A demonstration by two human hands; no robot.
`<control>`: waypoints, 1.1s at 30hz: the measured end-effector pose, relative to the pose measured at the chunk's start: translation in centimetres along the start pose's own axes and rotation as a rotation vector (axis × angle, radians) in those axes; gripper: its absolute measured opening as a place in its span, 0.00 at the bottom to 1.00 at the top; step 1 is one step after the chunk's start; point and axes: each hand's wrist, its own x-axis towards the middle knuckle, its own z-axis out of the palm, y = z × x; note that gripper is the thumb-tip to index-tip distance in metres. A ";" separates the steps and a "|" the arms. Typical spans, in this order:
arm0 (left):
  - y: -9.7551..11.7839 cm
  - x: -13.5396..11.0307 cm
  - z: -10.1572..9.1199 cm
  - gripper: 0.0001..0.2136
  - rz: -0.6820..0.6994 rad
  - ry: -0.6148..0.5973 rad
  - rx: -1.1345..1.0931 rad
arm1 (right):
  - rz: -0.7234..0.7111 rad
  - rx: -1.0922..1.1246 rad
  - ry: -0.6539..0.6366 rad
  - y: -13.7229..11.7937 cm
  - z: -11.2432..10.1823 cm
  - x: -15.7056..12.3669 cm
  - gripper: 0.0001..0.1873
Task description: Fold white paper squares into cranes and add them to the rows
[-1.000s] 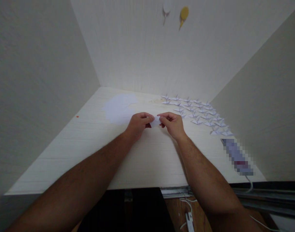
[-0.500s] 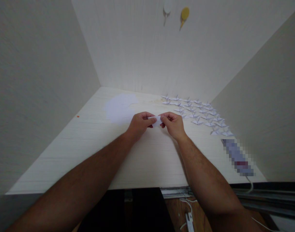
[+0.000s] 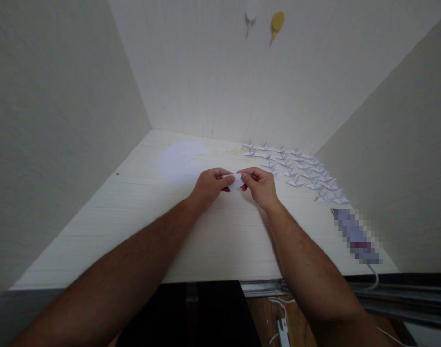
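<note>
Between my hands, just above the white tabletop, is a small piece of folded white paper (image 3: 236,182). My left hand (image 3: 211,187) pinches its left side between thumb and fingers. On its right side my right hand (image 3: 259,186) grips it the same way, thumb on top. Fingers cover both ends of the paper, so its full shape is hidden. Beyond my right hand, several white paper cranes (image 3: 295,183) stand in rows toward the back right. Past my left hand lies a spread of loose white paper sheets (image 3: 179,161).
Walls enclose the white tabletop (image 3: 220,250) at the back and both sides. A blurred-out object (image 3: 356,236) with a cable rests at the right edge. White and yellow hooks (image 3: 277,20) hang on the back wall. A power strip (image 3: 283,331) lies on the floor below.
The hands keep nearly the same place and grip. The paper's visible part looks slightly shorter and a little differently tilted between the thumbs.
</note>
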 end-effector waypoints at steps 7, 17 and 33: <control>0.3 -0.2 0.4 0.12 0.007 0.032 0.033 | 0.006 0.023 0.002 -0.2 0.1 -0.1 0.11; 0.6 -0.3 0.5 0.11 0.073 0.154 0.121 | 0.081 0.087 -0.031 -0.6 0.5 -0.2 0.16; 0.7 -0.7 0.8 0.09 0.229 0.220 0.267 | 0.148 0.048 0.126 -0.4 1.2 -0.1 0.13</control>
